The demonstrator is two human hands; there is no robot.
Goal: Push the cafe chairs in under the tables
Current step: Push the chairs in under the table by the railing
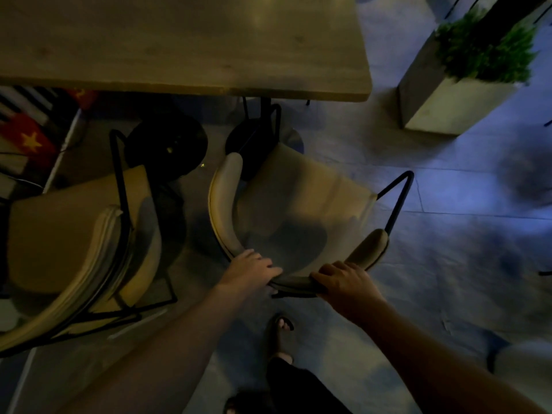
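Right hand point(346, 279) and left hand point(252, 267) gripped the chair point(298, 204) backrest, fingers curled over it | chair sat angled, just short of the table point(179, 43) | risk: skewed push could jam its arm against the table edge.

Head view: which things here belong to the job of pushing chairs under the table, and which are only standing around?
Belong to the job:
- beige chair, held at its backrest
- left hand
- right hand
- second beige chair, to the left
- wooden table

Only standing around:
- square planter with green plant
- red cloth with yellow stars
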